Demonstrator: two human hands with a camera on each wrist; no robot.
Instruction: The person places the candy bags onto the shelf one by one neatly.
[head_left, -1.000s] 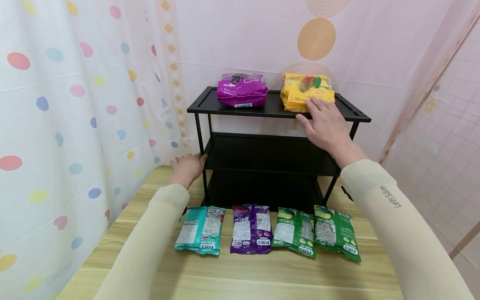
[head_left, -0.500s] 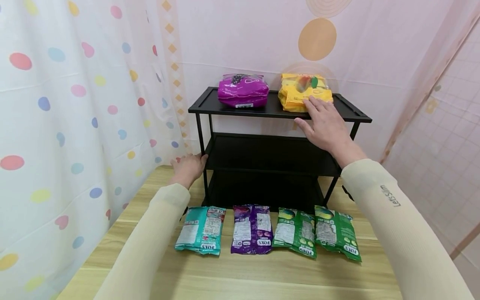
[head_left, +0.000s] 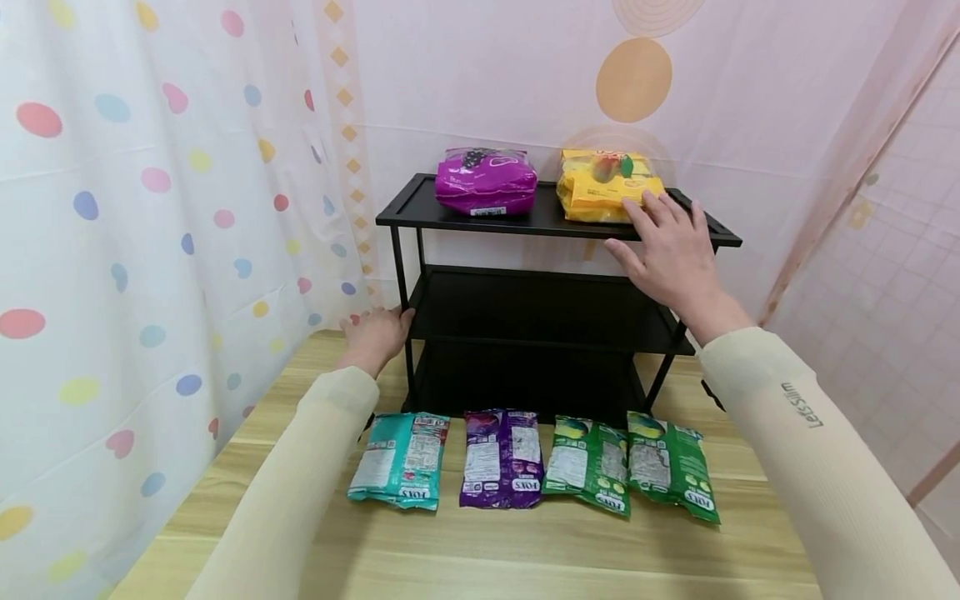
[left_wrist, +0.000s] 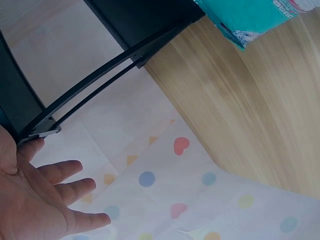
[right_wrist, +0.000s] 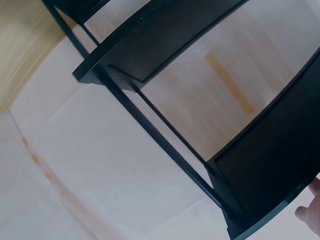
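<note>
My right hand (head_left: pixel 671 258) is raised at the front of the top tier, fingers spread. Its fingertips overlap the lower right corner of a yellow bag (head_left: pixel 596 196) with a mango picture. Left of that bag, on the same tier, sits a magenta bag (head_left: pixel 486 185) with dark fruit printed on it. Both stand on a black three-tier shelf rack (head_left: pixel 540 308). At the rack's left side, my left hand (head_left: pixel 372 340) has its thumb by the post at middle-tier height. The left wrist view shows its fingers (left_wrist: pixel 75 191) straight and spread, the palm against the rack's edge.
In front of the rack, a teal packet (head_left: pixel 401 460), a purple packet (head_left: pixel 501 458) and two green packets (head_left: pixel 587 462) lie in a row on the wooden table (head_left: pixel 525 550). A dotted curtain (head_left: pixel 172 250) hangs close on the left, with pale pink cloth (head_left: pixel 480 75) behind.
The yellow bag has shifted slightly left on the top tier. Since then my right hand has drawn off to the right, its fingers spreading wider. My left hand has stayed put.
</note>
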